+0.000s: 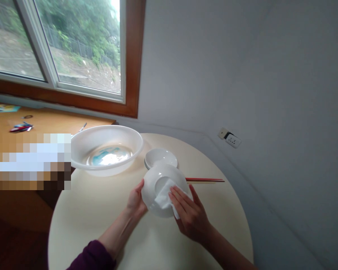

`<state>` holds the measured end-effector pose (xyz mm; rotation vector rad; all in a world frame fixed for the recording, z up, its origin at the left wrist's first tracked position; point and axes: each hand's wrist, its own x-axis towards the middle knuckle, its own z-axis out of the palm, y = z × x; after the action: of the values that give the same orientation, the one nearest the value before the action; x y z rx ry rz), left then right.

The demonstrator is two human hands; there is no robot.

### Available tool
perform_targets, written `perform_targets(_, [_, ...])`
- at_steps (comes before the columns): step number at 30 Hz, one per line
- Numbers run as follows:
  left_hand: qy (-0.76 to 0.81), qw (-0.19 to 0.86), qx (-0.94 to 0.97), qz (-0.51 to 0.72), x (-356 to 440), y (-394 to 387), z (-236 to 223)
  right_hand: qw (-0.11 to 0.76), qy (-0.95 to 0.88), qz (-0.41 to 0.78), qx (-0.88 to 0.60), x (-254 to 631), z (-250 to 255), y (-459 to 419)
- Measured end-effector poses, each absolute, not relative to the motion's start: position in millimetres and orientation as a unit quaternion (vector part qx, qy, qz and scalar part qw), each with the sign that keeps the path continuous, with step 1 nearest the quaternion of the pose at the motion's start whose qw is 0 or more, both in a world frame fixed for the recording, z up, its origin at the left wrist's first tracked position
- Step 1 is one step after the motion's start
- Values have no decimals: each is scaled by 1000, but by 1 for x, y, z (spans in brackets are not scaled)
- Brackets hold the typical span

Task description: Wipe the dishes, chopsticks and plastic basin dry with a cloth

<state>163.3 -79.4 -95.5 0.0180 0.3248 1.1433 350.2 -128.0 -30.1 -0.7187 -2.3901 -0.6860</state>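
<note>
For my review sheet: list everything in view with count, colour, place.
Table: 1, cream, centre
Plate: 1, white, above the table
Cloth: 1, white, against the plate
Bowls: at least 2, white, stacked behind the plate
Chopsticks: several, red, dark, pale, right of plate
Basin: 1, whitish, table's far left
Desk: 1, wood-brown, left
Pens and other items: several, mixed, on desk
Window: 1, brown-framed, upper left
Greenery: uncountable, green, outside
Wall: 1, greyish, behind table
Outlets: 2, whitish, on wall
Blurred patch: 1, mixed, left edge
Sleeve: 1, purple, lower left
Left hand: 1, bare, gripping plate
Right hand: 1, bare, pressing cloth
</note>
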Motion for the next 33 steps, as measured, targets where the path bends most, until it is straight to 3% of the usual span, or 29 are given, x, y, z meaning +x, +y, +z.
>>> perform_targets(6, [74,862,45,499,162,-78,-104,298,-885,-229,-274,321,-30,-117])
perform_targets(14, [145,838,33,525,158,-79,-98,333,-915,-94,-209,320,-26,-129])
perform_targets(25, [193,804,13,562,159,-82,-88,551,-746,25,-374,370,-26,-120])
perform_targets(28, [180,804,9,566,156,-82,-85,586,-654,113,-465,381,-34,-117])
perform_targets(33, [194,811,3,551,157,-83,-82,559,-519,361,-536,386,-48,-116])
